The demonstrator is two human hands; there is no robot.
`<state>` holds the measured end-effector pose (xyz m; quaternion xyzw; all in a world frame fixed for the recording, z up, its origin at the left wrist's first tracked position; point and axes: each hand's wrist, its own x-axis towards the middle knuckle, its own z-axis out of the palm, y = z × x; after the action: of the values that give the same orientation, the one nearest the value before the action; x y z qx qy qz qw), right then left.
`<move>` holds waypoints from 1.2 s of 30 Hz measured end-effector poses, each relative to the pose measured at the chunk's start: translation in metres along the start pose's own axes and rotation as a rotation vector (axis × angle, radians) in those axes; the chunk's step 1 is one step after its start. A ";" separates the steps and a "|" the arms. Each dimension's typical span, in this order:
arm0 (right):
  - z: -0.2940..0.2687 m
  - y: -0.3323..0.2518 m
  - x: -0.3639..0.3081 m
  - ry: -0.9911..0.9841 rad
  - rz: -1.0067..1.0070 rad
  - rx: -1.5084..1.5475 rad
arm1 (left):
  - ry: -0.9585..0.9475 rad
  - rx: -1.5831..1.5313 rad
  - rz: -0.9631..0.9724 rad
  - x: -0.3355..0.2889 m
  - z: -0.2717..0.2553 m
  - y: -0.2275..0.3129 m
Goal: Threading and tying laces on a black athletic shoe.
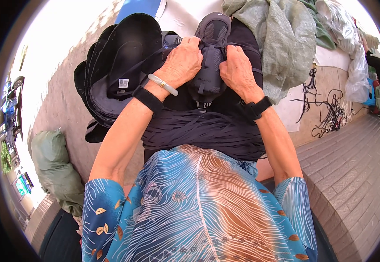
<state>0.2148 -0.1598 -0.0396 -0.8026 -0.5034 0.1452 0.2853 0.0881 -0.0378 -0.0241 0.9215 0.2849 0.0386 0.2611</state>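
Gripping a grey padded piece (211, 56) of mesh fabric at 12 o'clock in the view, both hands are clenched on it: the left hand (182, 62) clamps its left edge and the right hand (238, 69) clamps its right edge, fingers curled over the material. This padded piece sits upright between the two hands, its rounded top end pointing toward 12 o'clock, and it rests on a pile of dark fabric and thin black straps (203, 129) spread across the person's lap at the centre of the view. A pale bangle (163, 84) and a black wristband (148, 99) circle the left wrist; a black watch-style band (256, 107) circles the right wrist. Toward 10 o'clock from the hands lies a stack of dark hat brims (120, 56), touching the left hand's side of the pile. Toward 1 o'clock lies a grey-green woven sack (281, 39), just beside the right hand. At 3 o'clock a tangle of black cords (327, 111) lies on the pavement, well apart from the hands. At 8 o'clock a stuffed green bag (56, 168) stands on the ground. A blue patterned garment (198, 209) fills the 6 o'clock area.
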 end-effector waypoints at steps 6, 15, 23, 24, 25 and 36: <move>0.007 0.002 0.006 -0.069 0.110 -0.021 | 0.128 -0.051 -0.020 0.008 0.014 0.007; -0.001 0.019 0.006 -0.023 -0.111 0.031 | 0.280 -0.217 -0.104 0.009 0.060 0.016; -0.003 0.017 0.007 -0.015 -0.131 0.105 | 0.345 -0.247 -0.071 0.007 0.061 0.016; -0.003 0.017 0.008 -0.019 -0.125 0.106 | 0.314 -0.255 -0.062 0.006 0.057 0.014; -0.003 0.017 0.008 -0.024 -0.118 0.106 | 0.283 -0.264 -0.052 0.006 0.056 0.014; -0.004 0.013 0.003 0.047 -0.123 0.151 | 0.318 -0.347 -0.109 0.007 0.048 0.019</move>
<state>0.2274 -0.1628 -0.0445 -0.7497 -0.5323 0.1462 0.3650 0.1136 -0.0695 -0.0560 0.8283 0.3610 0.2177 0.3692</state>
